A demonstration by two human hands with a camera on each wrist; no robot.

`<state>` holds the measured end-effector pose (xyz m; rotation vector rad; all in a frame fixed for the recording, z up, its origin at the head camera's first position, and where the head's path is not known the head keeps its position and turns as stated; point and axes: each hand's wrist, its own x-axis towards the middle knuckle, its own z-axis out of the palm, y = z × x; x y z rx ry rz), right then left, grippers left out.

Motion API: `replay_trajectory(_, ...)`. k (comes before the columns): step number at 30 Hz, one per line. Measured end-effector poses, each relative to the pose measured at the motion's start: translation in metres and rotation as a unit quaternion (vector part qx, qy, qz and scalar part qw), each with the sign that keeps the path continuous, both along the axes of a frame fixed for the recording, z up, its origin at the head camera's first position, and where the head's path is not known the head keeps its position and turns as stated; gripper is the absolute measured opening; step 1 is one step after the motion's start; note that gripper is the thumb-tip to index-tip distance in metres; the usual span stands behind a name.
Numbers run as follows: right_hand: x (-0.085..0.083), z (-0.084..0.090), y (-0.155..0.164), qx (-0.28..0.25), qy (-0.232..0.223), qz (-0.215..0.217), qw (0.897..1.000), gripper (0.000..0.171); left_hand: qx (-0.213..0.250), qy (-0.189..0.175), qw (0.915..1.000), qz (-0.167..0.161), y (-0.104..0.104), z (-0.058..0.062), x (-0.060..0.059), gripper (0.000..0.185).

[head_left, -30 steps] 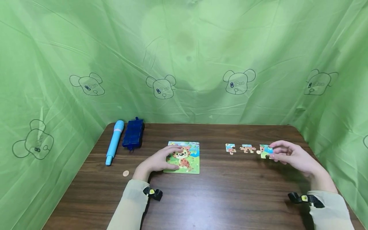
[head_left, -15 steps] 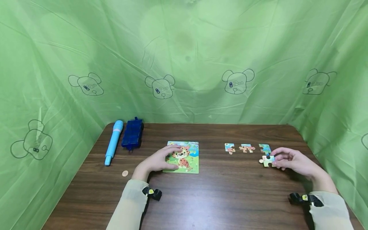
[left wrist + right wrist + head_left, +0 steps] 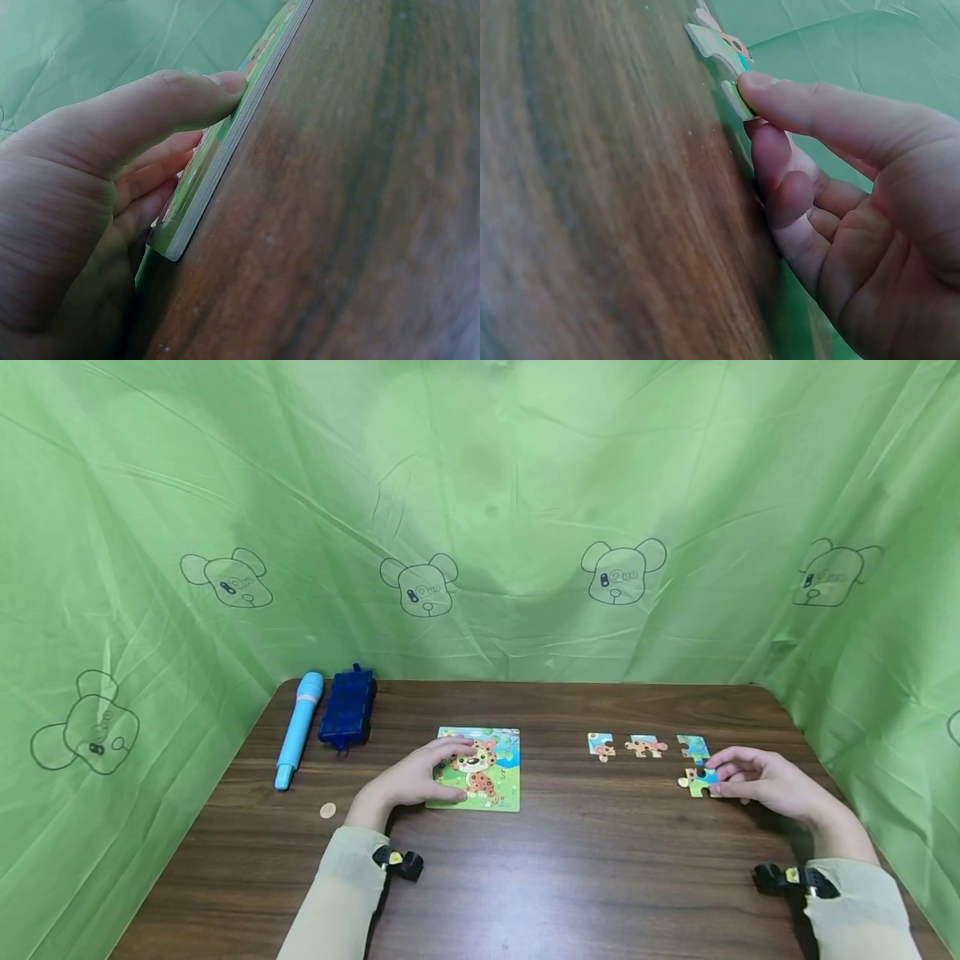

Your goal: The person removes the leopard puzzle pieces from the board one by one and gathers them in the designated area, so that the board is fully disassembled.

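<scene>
while the puzzle board (image 3: 474,770) stayed mid-table:
right hand (image 3: 757,778): pinched the loose piece (image 3: 697,781), now set near the right edge
left hand (image 3: 417,779): still gripped the board's left edge

A dark wood-grain bench (image 3: 570,877) is seen, its far corners rounded. It is hemmed in behind and on both sides by a creased green sheet (image 3: 480,485) printed with outlined bear heads (image 3: 420,587). Soft, even light is cast across everything.
</scene>
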<state>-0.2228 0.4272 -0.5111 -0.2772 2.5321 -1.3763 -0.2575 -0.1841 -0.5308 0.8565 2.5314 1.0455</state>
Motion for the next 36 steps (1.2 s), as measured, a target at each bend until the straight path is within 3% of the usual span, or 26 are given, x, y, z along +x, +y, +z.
replay_trajectory(15, -0.0029, -0.0034, 0.0005, 0.07, 0.003, -0.011, 0.997, 0.037, -0.004, -0.006, 0.9999, 0.007, 0.0006, 0.0009, -0.0001, 0.076)
replay_trajectory(36, -0.0037, -0.0017, 0.0023, 0.047, -0.026, -0.014, 0.998, 0.041, 0.001, -0.008, 1.0, 0.006, 0.0002, 0.0023, 0.0004, 0.076)
